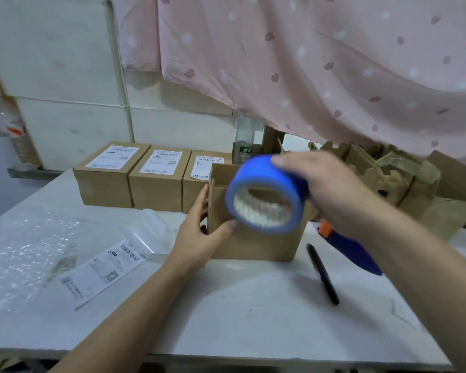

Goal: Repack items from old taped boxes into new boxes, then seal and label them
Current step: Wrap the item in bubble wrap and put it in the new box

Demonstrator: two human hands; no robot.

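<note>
Tape roll: blue tape roll (269,173) held in the air in front of the open cardboard box (253,243), its hollow side turned to the camera and its pale inner core showing; slightly blurred.
Right hand: right hand (318,184) grips the roll from the right, fingers curled over the top of the blue band; the thumb is hidden.
Left hand: left hand (199,227) clasps the open box's left front corner, thumb on the front wall and fingers along the left side panel.
Open box: stands on the white table (253,305) near its middle with its flaps raised; the contents are hidden by the roll and the front wall.
Sealed boxes: three sealed boxes (159,181) stand in a touching row along the table's far edge, behind and left of the open box. Each has a white printed label on top, and the rightmost is partly covered by a raised flap.
Loose label: shipping label (102,270) lies flat on the table, left of the left forearm.
Bubble wrap: bubble wrap (24,251) is spread over the table's left side, just beside the loose label.
Marker: black marker (323,273) lies on the table right of the open box, apart from it.
Tool: blue-handled tool (347,249) with an orange part lies partly under the right forearm; its kind cannot be told.
Old boxes: torn old boxes (388,173) are crowded at the far right.
Backdrop: pink curtain (307,63) hangs above, and a plastic bottle (244,141) stands behind the open box.
</note>
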